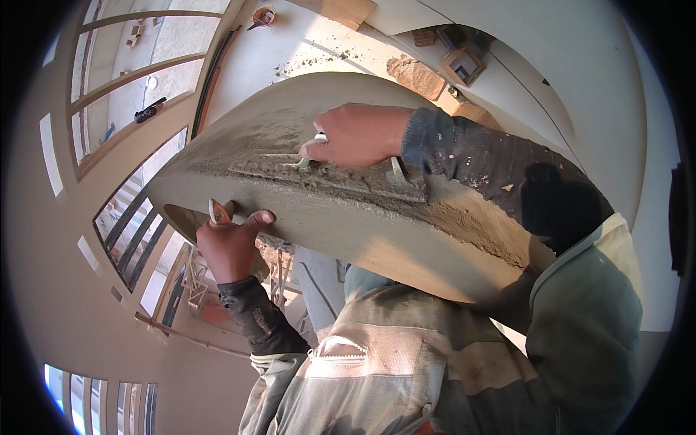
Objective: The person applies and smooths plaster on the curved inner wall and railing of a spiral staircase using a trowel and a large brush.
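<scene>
A curved, wet grey cement surface (312, 217) stretches in front of me, with a ridge of rough mortar along its middle. My right hand (359, 134) is closed round the handle of a long plastering trowel (355, 181). The mortar-smeared trowel blade lies against the cement along the ridge. At the near left edge, my left hand (226, 246) is closed on a short tool handle (219, 212), pale with orange marks. Its thumb rests against the cement face; the rest of that tool is hidden.
Beyond the cement form, crumbs of mortar (337, 56) lie scattered on the pale floor. An orange bucket (262, 16) stands at the far left, a wooden box (462, 67) at the far right. Window frames (141, 61) line the left; a white curved wall (602, 80) rises at right.
</scene>
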Demonstrator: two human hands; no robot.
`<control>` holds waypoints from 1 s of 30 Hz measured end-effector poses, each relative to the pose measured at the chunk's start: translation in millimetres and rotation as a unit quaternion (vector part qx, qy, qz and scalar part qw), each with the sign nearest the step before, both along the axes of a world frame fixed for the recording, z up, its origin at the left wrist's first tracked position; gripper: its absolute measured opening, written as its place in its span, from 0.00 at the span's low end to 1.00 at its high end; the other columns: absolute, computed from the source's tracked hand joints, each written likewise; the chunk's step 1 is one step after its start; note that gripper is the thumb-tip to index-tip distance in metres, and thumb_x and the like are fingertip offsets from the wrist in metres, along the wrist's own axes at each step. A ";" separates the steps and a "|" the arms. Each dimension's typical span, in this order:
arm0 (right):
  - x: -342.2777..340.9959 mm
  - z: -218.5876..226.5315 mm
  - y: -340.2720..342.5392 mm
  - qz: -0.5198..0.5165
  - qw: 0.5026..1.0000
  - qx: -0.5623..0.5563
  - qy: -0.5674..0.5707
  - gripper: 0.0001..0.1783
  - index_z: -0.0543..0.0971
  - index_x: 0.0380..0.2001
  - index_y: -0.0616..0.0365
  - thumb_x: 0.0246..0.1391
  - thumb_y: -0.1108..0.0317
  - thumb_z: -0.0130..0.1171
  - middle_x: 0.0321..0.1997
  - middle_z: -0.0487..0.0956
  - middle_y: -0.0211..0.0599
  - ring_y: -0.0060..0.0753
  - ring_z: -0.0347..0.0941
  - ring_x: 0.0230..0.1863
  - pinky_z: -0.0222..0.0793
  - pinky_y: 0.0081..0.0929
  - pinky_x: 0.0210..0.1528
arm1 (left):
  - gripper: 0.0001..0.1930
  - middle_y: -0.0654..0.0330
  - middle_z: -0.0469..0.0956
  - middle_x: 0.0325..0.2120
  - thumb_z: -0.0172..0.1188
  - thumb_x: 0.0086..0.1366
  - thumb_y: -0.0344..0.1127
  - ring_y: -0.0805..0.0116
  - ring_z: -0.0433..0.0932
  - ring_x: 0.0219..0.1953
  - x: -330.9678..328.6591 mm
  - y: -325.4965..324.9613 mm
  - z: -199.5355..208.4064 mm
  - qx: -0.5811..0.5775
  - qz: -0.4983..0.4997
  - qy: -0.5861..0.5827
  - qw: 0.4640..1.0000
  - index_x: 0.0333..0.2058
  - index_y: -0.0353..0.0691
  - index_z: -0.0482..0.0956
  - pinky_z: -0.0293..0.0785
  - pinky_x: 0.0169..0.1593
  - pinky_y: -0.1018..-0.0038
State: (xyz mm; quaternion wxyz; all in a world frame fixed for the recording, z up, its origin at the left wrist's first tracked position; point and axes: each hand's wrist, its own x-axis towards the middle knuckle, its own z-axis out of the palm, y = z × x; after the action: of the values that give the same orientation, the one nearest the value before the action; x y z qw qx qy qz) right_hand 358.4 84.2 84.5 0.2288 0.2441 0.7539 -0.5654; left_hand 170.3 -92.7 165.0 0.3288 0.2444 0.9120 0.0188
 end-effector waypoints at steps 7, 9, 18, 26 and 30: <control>118.5 -11.6 22.9 -0.070 0.985 -0.054 -0.149 0.34 0.76 0.37 0.70 0.64 0.41 0.46 0.31 0.77 0.52 0.41 0.75 0.34 0.70 0.40 0.37 | 0.36 0.53 0.81 0.27 0.81 0.37 0.43 0.70 0.76 0.28 -4.5 3.3 -6.1 0.038 -0.090 0.031 0.995 0.41 0.20 0.79 0.74 0.36 0.73; 100.6 11.1 22.2 -0.102 0.983 -0.066 -0.138 0.35 0.76 0.35 0.71 0.63 0.40 0.45 0.28 0.76 0.53 0.43 0.74 0.31 0.69 0.41 0.36 | 0.36 0.53 0.81 0.27 0.81 0.39 0.42 0.71 0.76 0.28 -7.0 4.4 -8.7 0.000 -0.073 0.007 0.997 0.42 0.19 0.79 0.74 0.35 0.74; 242.0 12.4 -37.0 -0.155 0.975 0.066 -0.142 0.34 0.74 0.35 0.71 0.63 0.42 0.47 0.30 0.77 0.55 0.49 0.77 0.34 0.71 0.43 0.41 | 0.30 0.59 0.79 0.24 0.78 0.44 0.40 0.73 0.73 0.24 -18.1 -3.4 -13.2 0.014 -0.087 0.009 0.996 0.41 0.21 0.80 0.71 0.30 0.76; 207.9 126.2 -3.4 -0.163 0.973 -0.096 -0.132 0.26 0.72 0.28 0.65 0.61 0.49 0.50 0.21 0.71 0.46 0.39 0.69 0.25 0.65 0.40 0.30 | 0.27 0.62 0.78 0.24 0.78 0.42 0.37 0.73 0.71 0.23 -16.6 -7.9 -8.7 0.028 -0.049 -0.038 0.998 0.39 0.25 0.81 0.70 0.29 0.75; 230.8 138.0 -26.1 -0.179 0.974 -0.091 -0.106 0.25 0.72 0.31 0.66 0.61 0.49 0.50 0.25 0.74 0.50 0.46 0.71 0.27 0.67 0.43 0.33 | 0.24 0.64 0.77 0.21 0.78 0.44 0.39 0.74 0.70 0.22 -24.2 -7.2 -13.3 0.025 -0.078 -0.029 0.996 0.36 0.26 0.82 0.68 0.25 0.75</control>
State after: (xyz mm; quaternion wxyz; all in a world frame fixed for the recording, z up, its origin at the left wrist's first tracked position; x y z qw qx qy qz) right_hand 589.2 58.1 222.5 0.2242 0.4118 0.6149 -0.6340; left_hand 146.1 -100.0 151.7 0.3495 0.3225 0.8794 0.0228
